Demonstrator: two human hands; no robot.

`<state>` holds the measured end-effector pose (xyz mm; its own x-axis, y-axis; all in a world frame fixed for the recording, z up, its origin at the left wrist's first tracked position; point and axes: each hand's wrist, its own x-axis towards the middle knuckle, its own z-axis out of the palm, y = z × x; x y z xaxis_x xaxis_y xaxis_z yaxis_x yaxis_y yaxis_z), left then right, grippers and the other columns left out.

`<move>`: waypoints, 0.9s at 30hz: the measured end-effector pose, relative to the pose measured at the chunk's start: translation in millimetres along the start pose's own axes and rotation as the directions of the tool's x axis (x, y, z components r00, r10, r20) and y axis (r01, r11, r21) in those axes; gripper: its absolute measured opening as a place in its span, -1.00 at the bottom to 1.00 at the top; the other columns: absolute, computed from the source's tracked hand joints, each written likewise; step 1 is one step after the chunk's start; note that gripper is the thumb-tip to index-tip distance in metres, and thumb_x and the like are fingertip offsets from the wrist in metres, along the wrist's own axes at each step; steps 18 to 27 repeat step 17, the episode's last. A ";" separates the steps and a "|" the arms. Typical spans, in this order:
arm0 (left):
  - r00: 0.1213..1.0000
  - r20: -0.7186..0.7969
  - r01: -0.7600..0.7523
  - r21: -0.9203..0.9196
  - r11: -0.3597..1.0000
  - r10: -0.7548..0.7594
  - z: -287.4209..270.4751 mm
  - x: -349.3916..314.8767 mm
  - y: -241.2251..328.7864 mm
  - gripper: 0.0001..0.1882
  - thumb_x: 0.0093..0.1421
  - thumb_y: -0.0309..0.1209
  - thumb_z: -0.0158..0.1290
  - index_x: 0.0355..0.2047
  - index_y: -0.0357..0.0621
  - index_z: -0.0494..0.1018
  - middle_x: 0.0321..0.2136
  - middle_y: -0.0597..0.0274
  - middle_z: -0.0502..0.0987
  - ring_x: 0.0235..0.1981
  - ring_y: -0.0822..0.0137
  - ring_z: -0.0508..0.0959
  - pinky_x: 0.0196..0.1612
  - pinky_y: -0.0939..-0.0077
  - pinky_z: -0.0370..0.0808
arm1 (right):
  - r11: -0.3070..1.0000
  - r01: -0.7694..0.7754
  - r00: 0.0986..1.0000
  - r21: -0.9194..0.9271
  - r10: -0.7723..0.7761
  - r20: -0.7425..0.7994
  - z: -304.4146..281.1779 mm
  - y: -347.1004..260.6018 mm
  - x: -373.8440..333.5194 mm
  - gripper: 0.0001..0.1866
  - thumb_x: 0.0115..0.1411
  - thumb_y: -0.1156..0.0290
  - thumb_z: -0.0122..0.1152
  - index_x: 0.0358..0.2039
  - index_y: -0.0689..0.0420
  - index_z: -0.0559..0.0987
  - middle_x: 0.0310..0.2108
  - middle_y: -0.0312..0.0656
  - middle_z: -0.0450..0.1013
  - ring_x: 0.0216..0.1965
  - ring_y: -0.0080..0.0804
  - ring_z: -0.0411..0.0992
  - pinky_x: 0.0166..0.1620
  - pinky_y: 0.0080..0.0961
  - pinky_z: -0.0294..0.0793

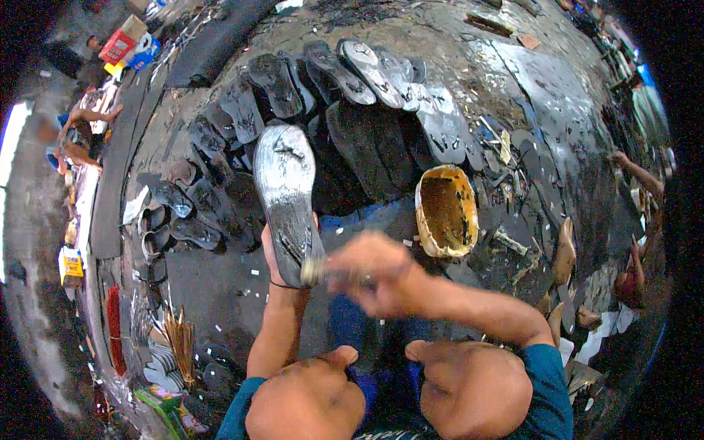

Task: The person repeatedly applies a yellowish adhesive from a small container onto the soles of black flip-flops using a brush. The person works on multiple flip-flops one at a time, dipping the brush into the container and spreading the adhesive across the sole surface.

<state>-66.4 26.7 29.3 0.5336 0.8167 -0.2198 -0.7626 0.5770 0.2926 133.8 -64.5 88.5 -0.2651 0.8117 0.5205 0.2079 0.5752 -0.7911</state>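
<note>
My left hand (271, 258) grips a black sandal sole (287, 176) from underneath, so most of its fingers are hidden. The sole is tilted, its upper part wet and shiny white with reflected light. Over its lower end my right hand (375, 273) is closed and smeared by motion. From that hand a brush (313, 271) with a pale, stubby end touches the sole's lower right edge. To the right of both hands stands a yellowish, rough-rimmed container (419, 213) with brown residue inside.
Beyond my hands lie several dark sandals (275, 84) and soles in rows. A bundle of thin sticks (178, 341) and a red bundle (115, 330) lie at the left. Other people (77, 136) sit at the left and right edges. Scraps litter the floor.
</note>
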 end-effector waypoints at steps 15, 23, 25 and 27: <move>0.810 -0.546 0.103 0.490 0.866 0.213 63.6 2.0 -45.7 -0.60 0.42 -0.10 -0.15 -0.03 -0.13 0.49 -0.20 0.19 0.62 -0.25 0.25 0.62 -0.11 0.41 0.55 | 0.931 0.199 0.979 -0.307 -0.176 0.101 -29.5 -8.4 23.5 -0.62 0.02 0.31 0.29 -0.10 0.01 0.63 -0.26 -0.29 0.53 -0.30 -0.30 0.49 -0.25 -0.35 0.40; 0.840 -0.434 0.050 0.661 0.749 0.327 -13.7 2.8 -27.2 -0.54 0.41 -0.05 -0.15 -0.01 -0.17 0.50 -0.17 0.14 0.62 -0.26 0.26 0.62 -0.15 0.38 0.56 | 0.961 0.180 0.978 -0.208 -0.152 0.142 -12.5 -8.1 21.5 -0.58 0.00 0.37 0.33 -0.05 0.02 0.61 -0.25 -0.29 0.54 -0.28 -0.30 0.50 -0.25 -0.34 0.40; 0.840 -0.434 0.050 0.661 0.749 0.327 -13.7 2.8 -27.2 -0.54 0.41 -0.05 -0.15 -0.01 -0.17 0.50 -0.17 0.14 0.62 -0.26 0.26 0.62 -0.15 0.38 0.56 | 0.961 0.180 0.978 -0.208 -0.152 0.142 -12.5 -8.1 21.5 -0.58 0.00 0.37 0.33 -0.05 0.02 0.61 -0.25 -0.29 0.54 -0.28 -0.30 0.50 -0.25 -0.34 0.40; 0.840 -0.434 0.050 0.661 0.749 0.327 -13.7 2.8 -27.2 -0.54 0.41 -0.05 -0.15 -0.01 -0.17 0.50 -0.17 0.14 0.62 -0.26 0.26 0.62 -0.15 0.38 0.56 | 0.961 0.180 0.978 -0.208 -0.152 0.142 -12.5 -8.1 21.5 -0.58 0.00 0.37 0.33 -0.05 0.02 0.61 -0.25 -0.29 0.54 -0.28 -0.30 0.50 -0.25 -0.34 0.40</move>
